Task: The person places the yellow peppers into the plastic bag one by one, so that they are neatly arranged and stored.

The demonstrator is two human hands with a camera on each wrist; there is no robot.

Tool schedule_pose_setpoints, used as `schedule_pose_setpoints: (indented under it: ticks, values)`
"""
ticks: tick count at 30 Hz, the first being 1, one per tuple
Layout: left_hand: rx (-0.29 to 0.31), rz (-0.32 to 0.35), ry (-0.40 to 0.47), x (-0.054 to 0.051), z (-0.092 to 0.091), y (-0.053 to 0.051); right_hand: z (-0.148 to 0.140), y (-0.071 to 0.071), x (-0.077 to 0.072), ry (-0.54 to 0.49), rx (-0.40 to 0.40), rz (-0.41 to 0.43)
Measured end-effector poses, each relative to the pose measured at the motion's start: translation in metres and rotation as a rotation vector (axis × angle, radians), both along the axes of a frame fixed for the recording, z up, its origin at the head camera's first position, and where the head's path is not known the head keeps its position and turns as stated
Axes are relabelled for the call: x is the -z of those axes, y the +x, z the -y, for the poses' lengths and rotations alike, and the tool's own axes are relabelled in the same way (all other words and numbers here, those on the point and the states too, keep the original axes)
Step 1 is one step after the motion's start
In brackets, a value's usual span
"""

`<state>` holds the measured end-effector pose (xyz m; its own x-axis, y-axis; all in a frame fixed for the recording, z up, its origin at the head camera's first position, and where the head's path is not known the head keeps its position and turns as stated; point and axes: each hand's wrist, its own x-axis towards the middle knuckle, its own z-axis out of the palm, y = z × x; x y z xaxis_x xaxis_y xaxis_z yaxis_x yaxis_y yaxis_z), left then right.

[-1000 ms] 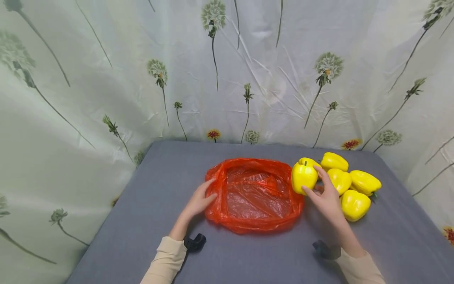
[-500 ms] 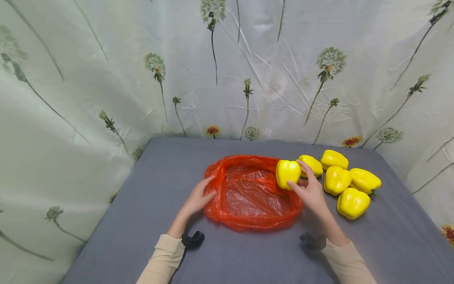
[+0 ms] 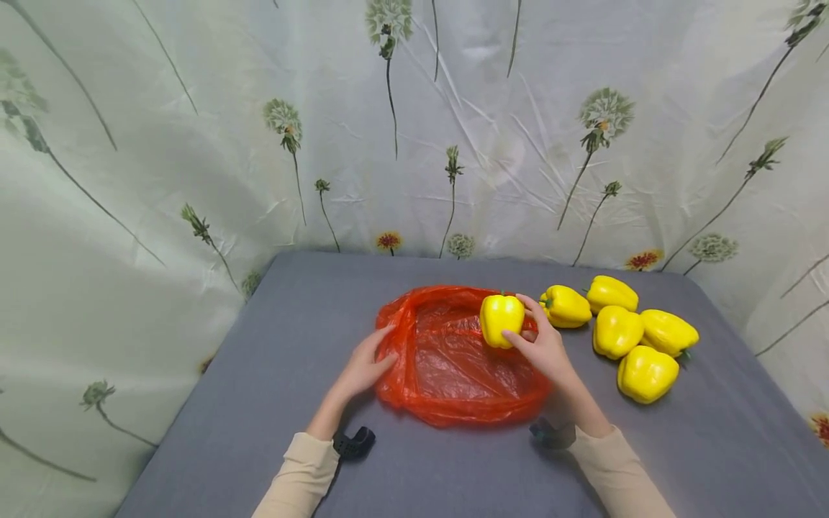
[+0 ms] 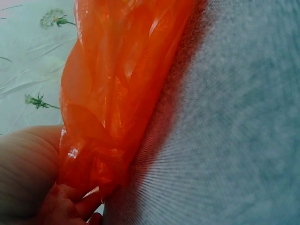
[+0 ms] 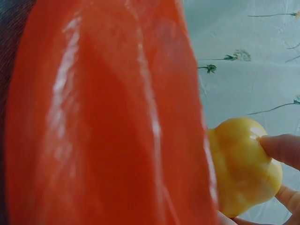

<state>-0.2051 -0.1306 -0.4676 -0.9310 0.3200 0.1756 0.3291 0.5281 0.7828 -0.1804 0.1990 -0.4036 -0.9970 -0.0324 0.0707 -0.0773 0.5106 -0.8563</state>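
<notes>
An open red plastic bag lies spread on the table, its mouth facing up. My left hand holds the bag's left side; in the left wrist view the bag film partly covers the fingers. My right hand grips a yellow bell pepper between thumb and fingers, above the right part of the bag's mouth. In the right wrist view the red film hides part of this bell pepper.
Several more yellow bell peppers lie grouped on the grey tablecloth, right of the bag. One of them sits close behind my right hand. A flowered curtain hangs along the table's back and sides.
My right hand has carried the bell pepper leftward, from beside the bag's right edge to over its mouth. The left hand has stayed at the bag's left side.
</notes>
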Motion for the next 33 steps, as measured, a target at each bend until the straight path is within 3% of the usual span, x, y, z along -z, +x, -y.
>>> schedule_pose_setpoints:
  ticks: [10,15,20,27,33]
  values:
    - [0.014,-0.017,-0.034,0.001,-0.008,-0.002,0.019,-0.018,0.009,-0.126,-0.112,0.119]
    - [-0.004,-0.005,-0.011,-0.002,-0.004,0.000,0.036,-0.030,0.016,-0.199,-0.183,0.155]
    - [0.004,0.016,-0.031,0.000,-0.001,0.000,0.048,-0.037,0.018,-0.234,-0.195,0.175]
    - [0.005,-0.005,-0.015,0.002,-0.001,-0.002,0.061,-0.047,0.019,-0.192,-0.202,0.181]
    - [0.003,0.024,-0.020,0.000,-0.001,-0.001,0.069,-0.049,0.021,-0.108,-0.213,0.140]
